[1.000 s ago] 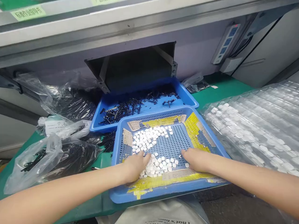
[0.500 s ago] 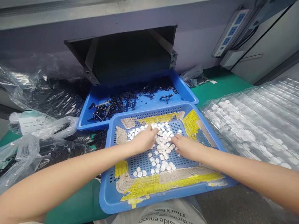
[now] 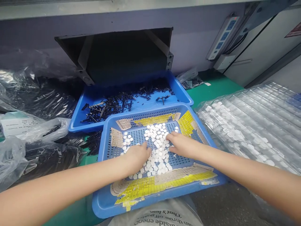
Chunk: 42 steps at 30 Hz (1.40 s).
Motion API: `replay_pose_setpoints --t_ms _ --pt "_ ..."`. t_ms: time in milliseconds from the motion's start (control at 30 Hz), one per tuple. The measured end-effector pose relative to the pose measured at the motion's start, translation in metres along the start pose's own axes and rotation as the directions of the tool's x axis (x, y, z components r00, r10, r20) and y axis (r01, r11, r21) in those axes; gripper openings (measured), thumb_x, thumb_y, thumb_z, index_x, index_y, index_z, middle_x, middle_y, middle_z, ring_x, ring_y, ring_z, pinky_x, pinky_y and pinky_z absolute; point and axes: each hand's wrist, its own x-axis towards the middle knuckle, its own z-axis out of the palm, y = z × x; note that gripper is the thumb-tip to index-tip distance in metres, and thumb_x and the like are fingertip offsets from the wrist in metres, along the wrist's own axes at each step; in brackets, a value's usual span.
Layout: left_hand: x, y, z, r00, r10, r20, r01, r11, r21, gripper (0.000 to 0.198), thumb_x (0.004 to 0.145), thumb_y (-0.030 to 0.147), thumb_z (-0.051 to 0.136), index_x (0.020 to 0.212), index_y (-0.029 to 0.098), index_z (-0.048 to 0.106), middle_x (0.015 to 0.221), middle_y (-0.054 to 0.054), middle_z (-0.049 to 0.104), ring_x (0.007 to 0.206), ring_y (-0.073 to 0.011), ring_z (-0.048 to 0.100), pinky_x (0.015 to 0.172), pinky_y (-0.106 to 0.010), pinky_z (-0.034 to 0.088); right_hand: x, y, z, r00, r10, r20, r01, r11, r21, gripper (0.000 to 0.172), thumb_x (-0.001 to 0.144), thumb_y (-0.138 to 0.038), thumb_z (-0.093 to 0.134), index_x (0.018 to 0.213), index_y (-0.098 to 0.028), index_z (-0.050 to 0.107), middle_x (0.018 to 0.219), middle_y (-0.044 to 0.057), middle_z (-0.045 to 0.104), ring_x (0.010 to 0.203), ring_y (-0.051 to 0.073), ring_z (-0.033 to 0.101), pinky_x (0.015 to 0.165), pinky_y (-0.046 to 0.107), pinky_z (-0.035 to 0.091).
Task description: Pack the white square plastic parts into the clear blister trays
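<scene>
Left grip (image 3: 137, 157) and right grip (image 3: 182, 145) loosely open, empty, on a white chip pile (image 3: 156, 160) running near-to-far in a blue tray (image 3: 101, 201).

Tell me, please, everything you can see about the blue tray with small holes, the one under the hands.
This shallow blue plastic tray has raised sides and a floor of small square holes. Torn yellow and tan tape remains stuck along its edges. Many small white pieces lie on its floor, touched by the left hand and right hand. Its far edge lies over a second blue tray.
</scene>
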Motion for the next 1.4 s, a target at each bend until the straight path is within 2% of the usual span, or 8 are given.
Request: replay_pose_setpoints --t_ms 133,367,433,500,667,900,1233,1400 --pt "-0.010 -0.001 -0.005 0.993 0.004 0.120 -0.023 0.986 0.163 0.025 0.065 0.005 0.047 0.087 0.011 0.054 0.080 -0.015 0.058 0.070 -0.0283 0.056 0.057 -0.035 0.044 0.023 0.003 0.016 0.993 -0.109 -0.054 0.110 0.994 0.000 0.038 0.065 -0.015 0.056 0.103 -0.018 0.049 0.105 0.013 0.044 0.080 0.022 0.053 0.064 0.030 0.039" --pt "0.016 -0.021 -0.023 0.988 0.016 -0.155 -0.014 1.000 0.015 0.023 0.071 0.030 0.048 0.088 0.015 0.052 0.074 -0.009 0.058 0.069 -0.0257 0.054 0.055 -0.033 0.042 0.032 0.034 0.015 0.989 -0.114 -0.091 0.137 0.940 0.312 0.013 0.071 -0.021 0.049 0.083 -0.017 0.054 0.076 0.005 0.054 0.071 0.016 0.055 0.065 0.028 0.042" --pt "0.024 -0.020 -0.029 0.966 0.034 -0.257 -0.066 0.991 -0.117 0.022 0.072 0.030 0.046 0.089 0.016 0.051 0.073 -0.007 0.057 0.069 -0.0224 0.054 0.057 -0.032 0.041 0.019 0.034 0.008 0.997 -0.066 -0.033 0.071 0.746 0.662 0.015 0.075 -0.024 0.045 0.086 -0.017 0.051 0.071 0.002 0.053 0.062 0.011 0.055 0.059 0.025 0.044" --pt "0.027 -0.015 -0.036 0.935 0.021 -0.355 -0.149 0.930 -0.336 0.019 0.075 0.028 0.041 0.088 0.017 0.049 0.075 -0.005 0.057 0.068 -0.0182 0.054 0.060 -0.030 0.042 0.003 0.029 0.002 1.000 -0.008 0.028 -0.023 0.378 0.925 0.013 0.077 -0.023 0.044 0.086 -0.016 0.050 0.069 0.000 0.052 0.059 0.008 0.055 0.058 0.022 0.045" --pt "0.019 0.001 -0.049 0.931 -0.019 -0.364 -0.314 0.466 -0.827 0.018 0.078 0.032 0.037 0.082 0.017 0.046 0.083 -0.004 0.052 0.071 -0.0138 0.055 0.060 -0.028 0.047 -0.018 0.007 -0.001 0.995 0.095 0.017 0.011 -0.281 0.960 0.011 0.079 -0.023 0.040 0.079 -0.017 0.050 0.071 0.000 0.051 0.056 0.006 0.053 0.050 0.018 0.044" --pt "0.019 0.001 -0.042 0.897 0.042 -0.441 -0.435 0.270 -0.859 0.021 0.077 0.036 0.043 0.081 0.016 0.044 0.077 -0.002 0.050 0.065 -0.0110 0.053 0.058 -0.026 0.047 -0.011 -0.005 0.007 0.981 0.161 -0.111 0.169 -0.418 0.893 0.008 0.072 -0.011 0.049 0.079 -0.014 0.050 0.063 0.000 0.053 0.053 0.006 0.053 0.051 0.016 0.043" --pt "0.027 -0.004 -0.038 0.917 0.037 -0.396 -0.382 0.357 -0.852 0.020 0.078 0.036 0.040 0.078 0.016 0.042 0.070 0.001 0.049 0.054 -0.0075 0.050 0.051 -0.022 0.044 -0.012 0.000 0.013 0.979 0.153 -0.136 0.198 -0.529 0.825 0.022 0.065 0.000 0.043 0.085 -0.009 0.049 0.079 0.010 0.058 0.068 0.014 0.059 0.056 0.022 0.046" --pt "0.045 -0.019 -0.032 0.952 0.053 -0.303 -0.226 0.789 -0.571 0.012 0.077 0.023 0.036 0.080 0.017 0.046 0.064 0.000 0.053 0.055 -0.0114 0.053 0.049 -0.021 0.042 -0.014 0.001 0.012 0.964 0.236 -0.125 0.238 -0.544 0.805 0.020 0.063 0.000 0.049 0.080 -0.011 0.050 0.077 0.005 0.057 0.064 0.010 0.058 0.058 0.020 0.047"
